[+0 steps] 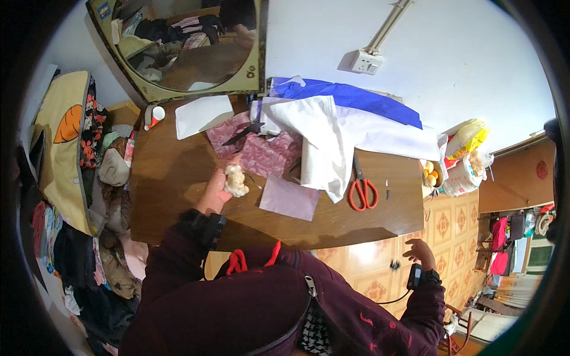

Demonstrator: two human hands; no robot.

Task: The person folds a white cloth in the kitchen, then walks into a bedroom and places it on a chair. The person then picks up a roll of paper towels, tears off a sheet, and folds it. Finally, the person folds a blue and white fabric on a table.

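Left hand [217,191]: over the table's [160,184] left half; fingers appear closed on the fluff, their curl partly hidden.
Fluff [236,180]: cream clump, on the hand's thumb side, left of the lilac piece [289,199]; probably gripped lightly to keep it together.
Right hand [420,253]: beyond the table's near edge, above the floor; fingers loosely parted, nothing seen in them.
Patterned cloth [268,156]: just past the left fingertips; dark tool [244,133] on top, perhaps weighting it.
White cloth [325,142]: rumpled beside it.
Scissors [358,178]: red handles toward the wearer, presumably for easy reach.
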